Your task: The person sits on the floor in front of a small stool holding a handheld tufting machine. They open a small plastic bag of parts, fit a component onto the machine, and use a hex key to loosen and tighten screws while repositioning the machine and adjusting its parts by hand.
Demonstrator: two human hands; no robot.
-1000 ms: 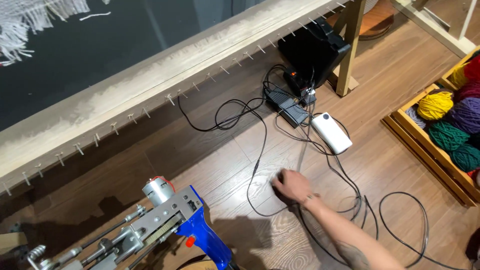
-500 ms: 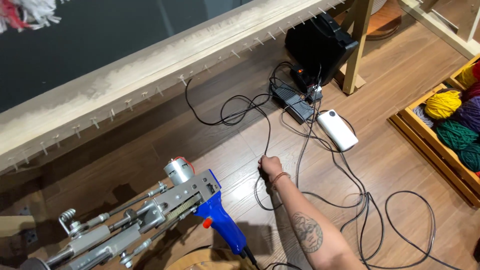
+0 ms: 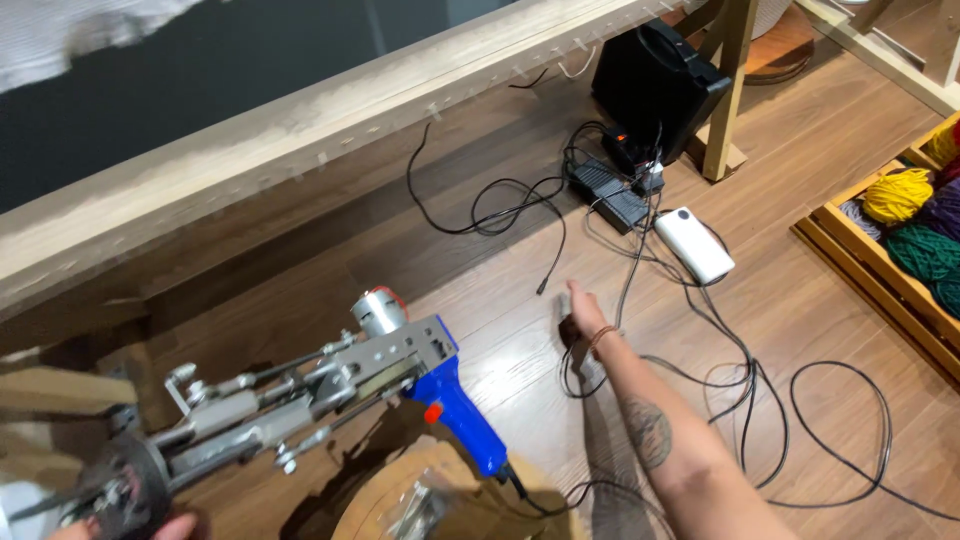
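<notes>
My left hand [image 3: 165,527] shows only as fingertips at the bottom left edge, gripping the dark round front end of a metal tufting gun [image 3: 330,385] with a blue handle [image 3: 462,425]. The gun hangs tilted above the floor, and a cord leaves the base of its handle. My right hand [image 3: 583,312] reaches down to the wooden floor, its fingers closed around a black cable [image 3: 575,375] that loops just below the wrist. A loose cable end [image 3: 541,290] lies a little to the left of that hand.
A long wooden frame beam [image 3: 300,130] with rows of nails runs across the top. Past the hand are a black case [image 3: 655,85], a black power adapter [image 3: 610,195], a white box [image 3: 695,245] and tangled cords. A crate [image 3: 870,275] of yarn balls stands at the right. A round wooden seat [image 3: 450,490] is below the gun.
My right hand has slid left and farther along the floor cables. The tufting gun has risen and come more fully into view.
</notes>
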